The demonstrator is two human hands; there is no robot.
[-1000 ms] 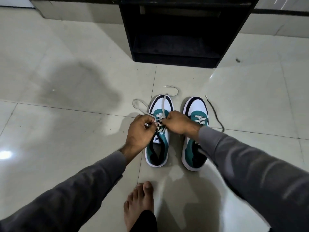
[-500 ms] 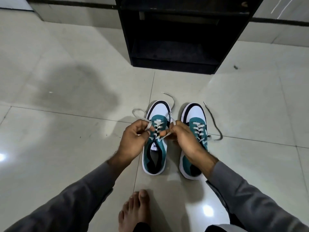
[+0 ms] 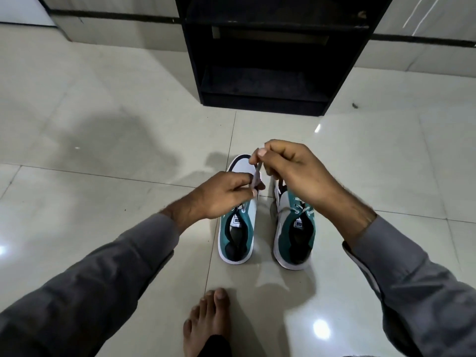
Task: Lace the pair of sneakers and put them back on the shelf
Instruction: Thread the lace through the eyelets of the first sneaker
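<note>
Two teal, white and black sneakers stand side by side on the floor tiles, toes pointing at the shelf. Above the left sneaker (image 3: 237, 235), both hands pinch its grey lace (image 3: 257, 176) and hold it taut. My left hand (image 3: 224, 194) grips the lace low, over the eyelets. My right hand (image 3: 291, 171) grips the upper end between thumb and forefinger, higher and nearer the toe. The right sneaker (image 3: 293, 238) shows white lacing through its eyelets; my right wrist hides its toe.
A black open shelf unit (image 3: 268, 73) stands on the floor just beyond the shoes, its lower compartment dark. A bare foot (image 3: 208, 318) rests on the tiles at the bottom centre. Glossy beige floor tiles (image 3: 103, 150) spread to both sides.
Both hands have risen from the left sneaker's eyelets, drawing the lace upward. The right hand moved up and away toward the toe. The loose lace loops on the floor are gone from view.
</note>
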